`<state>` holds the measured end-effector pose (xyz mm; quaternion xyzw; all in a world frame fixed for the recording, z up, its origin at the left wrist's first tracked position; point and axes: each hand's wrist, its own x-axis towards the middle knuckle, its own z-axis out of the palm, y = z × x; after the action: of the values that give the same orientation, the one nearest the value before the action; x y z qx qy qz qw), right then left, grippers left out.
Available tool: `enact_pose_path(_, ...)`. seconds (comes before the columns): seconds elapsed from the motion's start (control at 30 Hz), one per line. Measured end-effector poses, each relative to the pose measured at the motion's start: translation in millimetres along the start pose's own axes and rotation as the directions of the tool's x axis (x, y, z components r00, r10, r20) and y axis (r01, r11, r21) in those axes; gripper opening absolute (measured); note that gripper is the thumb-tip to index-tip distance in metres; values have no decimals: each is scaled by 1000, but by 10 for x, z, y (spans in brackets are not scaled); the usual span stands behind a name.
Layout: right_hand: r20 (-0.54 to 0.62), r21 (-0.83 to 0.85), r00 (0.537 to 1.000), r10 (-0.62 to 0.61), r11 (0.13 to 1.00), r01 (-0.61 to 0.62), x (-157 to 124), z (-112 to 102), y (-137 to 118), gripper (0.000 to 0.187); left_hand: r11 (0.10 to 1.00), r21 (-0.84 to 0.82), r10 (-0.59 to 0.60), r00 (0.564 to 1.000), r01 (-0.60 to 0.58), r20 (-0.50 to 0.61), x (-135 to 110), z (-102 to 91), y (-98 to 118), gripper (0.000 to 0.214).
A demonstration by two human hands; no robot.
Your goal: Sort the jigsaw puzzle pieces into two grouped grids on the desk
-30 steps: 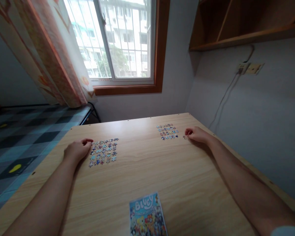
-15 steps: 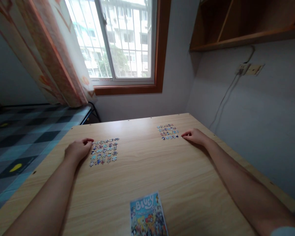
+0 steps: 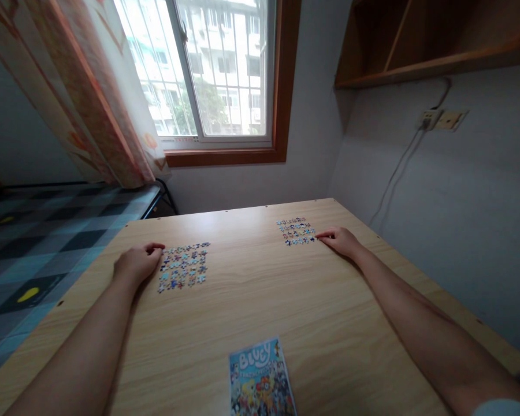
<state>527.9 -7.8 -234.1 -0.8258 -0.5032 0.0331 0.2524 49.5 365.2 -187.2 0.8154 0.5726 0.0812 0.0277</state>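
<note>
Small jigsaw puzzle pieces (image 3: pixel 183 267) lie in rows on the left side of the wooden table (image 3: pixel 242 300). At the top left corner of these rows is my left hand (image 3: pixel 137 264), its fingers curled and pinched together; what lies between them is too small to make out. A second, smaller block of puzzle pieces (image 3: pixel 296 230) lies in rows farther back on the right. My right hand (image 3: pixel 340 240) reaches in from the right, fingers pinched on a tiny puzzle piece at the right end of the nearest row. The piece is mostly hidden by the fingertips.
A colourful picture sheet (image 3: pixel 262 381) marked "Bluey" lies at the table's near edge. A bed with a checked cover (image 3: pixel 65 231) stands to the left. Behind are a window (image 3: pixel 225 69) and curtain (image 3: pixel 99 98); a wall shelf (image 3: pixel 442 66) and plugged-in cord (image 3: pixel 394 173) are at right.
My right hand has moved slightly left, bringing its fingertips up to the end of the nearest row in the right block. My left hand has stayed in place.
</note>
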Motion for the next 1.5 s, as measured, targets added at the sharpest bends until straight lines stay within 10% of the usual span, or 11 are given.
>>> enact_pose_path(0.67, -233, 283, 963, 134, 957, -65, 58, 129, 184, 33, 1000, 12, -3, 1000, 2, 19, -8, -28, 10, 47)
enact_pose_path(0.93, -335, 373, 911, 242, 922, -108, 115, 178, 209, 34, 995, -72, -77, 988, 67, -137, -41, 7, -24, 43)
enact_pose_path(1.2, -320, 282, 897, 305, 935, -217, 106, 170, 145, 34, 980, -130, -182, 951, 154, -251, -122, 41, -34, 45)
enact_pose_path(1.5, -287, 20, 875, 391, 915, -402, 83, 146, -26, 27, 976, -138, -185, 976, 169, -111, -93, 102, -98, 58)
